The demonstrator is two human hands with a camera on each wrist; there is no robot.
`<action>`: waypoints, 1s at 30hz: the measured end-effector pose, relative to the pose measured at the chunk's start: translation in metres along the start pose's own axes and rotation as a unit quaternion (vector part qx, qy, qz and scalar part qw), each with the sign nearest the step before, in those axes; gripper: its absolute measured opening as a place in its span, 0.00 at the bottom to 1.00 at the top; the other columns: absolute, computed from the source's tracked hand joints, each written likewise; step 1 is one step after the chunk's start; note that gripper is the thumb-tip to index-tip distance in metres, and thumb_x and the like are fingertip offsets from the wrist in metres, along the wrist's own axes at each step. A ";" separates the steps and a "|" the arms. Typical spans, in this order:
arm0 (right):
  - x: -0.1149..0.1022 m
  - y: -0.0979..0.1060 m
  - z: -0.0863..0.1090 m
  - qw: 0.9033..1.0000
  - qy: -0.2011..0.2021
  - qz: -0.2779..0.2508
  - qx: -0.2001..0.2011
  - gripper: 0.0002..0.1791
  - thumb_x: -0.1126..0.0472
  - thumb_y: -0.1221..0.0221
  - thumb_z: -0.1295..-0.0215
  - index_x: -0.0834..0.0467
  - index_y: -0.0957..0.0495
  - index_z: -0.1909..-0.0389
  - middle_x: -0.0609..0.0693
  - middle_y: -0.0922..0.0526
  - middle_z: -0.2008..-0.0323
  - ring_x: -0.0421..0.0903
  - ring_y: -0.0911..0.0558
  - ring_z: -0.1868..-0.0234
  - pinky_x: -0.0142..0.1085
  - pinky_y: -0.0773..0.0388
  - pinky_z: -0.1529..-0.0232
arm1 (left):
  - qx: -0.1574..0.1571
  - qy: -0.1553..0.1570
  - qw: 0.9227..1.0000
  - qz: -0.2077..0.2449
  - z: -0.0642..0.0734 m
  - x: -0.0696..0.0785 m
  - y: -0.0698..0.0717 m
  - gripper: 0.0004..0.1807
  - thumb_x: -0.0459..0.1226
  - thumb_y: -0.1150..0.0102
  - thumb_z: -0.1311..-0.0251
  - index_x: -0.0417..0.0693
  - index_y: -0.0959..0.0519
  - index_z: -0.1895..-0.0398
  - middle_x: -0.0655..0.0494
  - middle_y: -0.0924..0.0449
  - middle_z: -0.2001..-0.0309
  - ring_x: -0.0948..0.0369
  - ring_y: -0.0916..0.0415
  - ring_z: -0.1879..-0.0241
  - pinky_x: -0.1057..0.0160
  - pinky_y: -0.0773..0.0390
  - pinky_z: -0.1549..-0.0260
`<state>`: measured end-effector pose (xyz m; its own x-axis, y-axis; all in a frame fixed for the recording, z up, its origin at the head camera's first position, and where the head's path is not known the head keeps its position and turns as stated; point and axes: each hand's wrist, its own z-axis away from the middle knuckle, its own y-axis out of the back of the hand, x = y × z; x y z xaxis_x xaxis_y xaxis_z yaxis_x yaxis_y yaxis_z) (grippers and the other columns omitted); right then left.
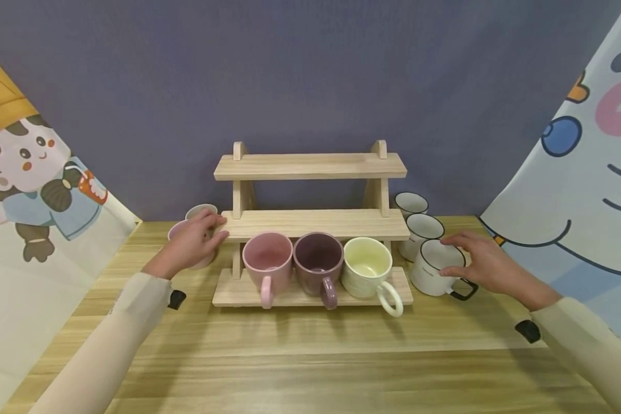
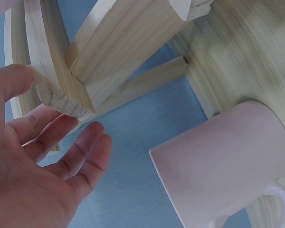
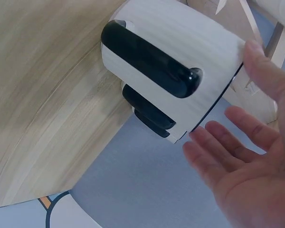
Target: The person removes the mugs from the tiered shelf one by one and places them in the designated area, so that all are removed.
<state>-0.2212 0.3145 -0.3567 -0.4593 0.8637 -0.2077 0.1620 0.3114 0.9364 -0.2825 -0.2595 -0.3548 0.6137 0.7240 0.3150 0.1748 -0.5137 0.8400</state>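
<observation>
The left hand (image 1: 188,244), fingers loosely spread, rests at the wooden rack (image 1: 310,223), left of centre; the right hand's (image 1: 486,265) parted fingers straddle the front white mug's (image 1: 429,282) rim, right of centre, ungripped.

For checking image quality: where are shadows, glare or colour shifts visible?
Head view: soft shadows on the table below the shelved mugs; right wrist: small glare on the nearest black handle; left wrist: the backdrop looks bluer than in head view.
</observation>
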 end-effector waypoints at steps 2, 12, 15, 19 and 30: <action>-0.001 0.000 -0.001 1.000 0.005 -0.001 0.008 0.35 0.49 0.28 0.53 0.68 0.24 0.48 0.65 0.24 0.51 0.63 0.26 0.51 0.56 0.28 0.56 | -0.001 0.001 1.000 0.000 0.000 0.000 0.000 0.15 0.34 0.42 0.37 0.29 0.25 0.54 0.42 0.30 0.57 0.51 0.30 0.66 0.53 0.27 0.63; -0.018 0.005 -0.020 1.000 -0.003 -0.007 0.005 0.29 0.48 0.41 0.36 0.65 0.28 0.43 0.65 0.29 0.43 0.64 0.29 0.45 0.58 0.31 0.52 | -0.001 0.003 1.000 0.004 0.000 0.001 0.001 0.15 0.33 0.42 0.37 0.29 0.24 0.54 0.42 0.30 0.58 0.51 0.29 0.66 0.53 0.27 0.64; -0.025 0.006 -0.029 1.000 -0.015 -0.004 -0.004 0.28 0.47 0.43 0.34 0.63 0.29 0.41 0.62 0.30 0.41 0.62 0.28 0.45 0.57 0.30 0.52 | 0.000 0.004 1.000 0.005 0.000 0.001 0.000 0.14 0.33 0.42 0.37 0.30 0.24 0.53 0.43 0.30 0.58 0.52 0.30 0.66 0.53 0.27 0.64; -0.031 0.003 -0.044 1.000 -0.008 -0.028 -0.002 0.26 0.50 0.43 0.33 0.63 0.29 0.40 0.59 0.29 0.44 0.60 0.27 0.47 0.56 0.30 0.52 | -0.001 0.005 1.000 0.008 0.000 0.000 0.000 0.15 0.33 0.42 0.37 0.30 0.24 0.53 0.42 0.30 0.58 0.52 0.29 0.66 0.53 0.27 0.64; -0.034 -0.008 -0.077 0.997 0.051 -0.065 0.007 0.23 0.55 0.43 0.33 0.66 0.27 0.44 0.61 0.29 0.44 0.60 0.29 0.45 0.55 0.31 0.48 | -0.006 0.010 1.000 0.008 0.000 -0.004 -0.003 0.16 0.34 0.43 0.37 0.29 0.25 0.52 0.43 0.30 0.57 0.51 0.29 0.66 0.53 0.27 0.64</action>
<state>-0.2747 0.2521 -0.3355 -0.5630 0.7715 -0.2965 0.1073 0.4239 0.8993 -0.2857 -0.2607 -0.3581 0.6011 0.7245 0.3372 0.1551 -0.5197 0.8402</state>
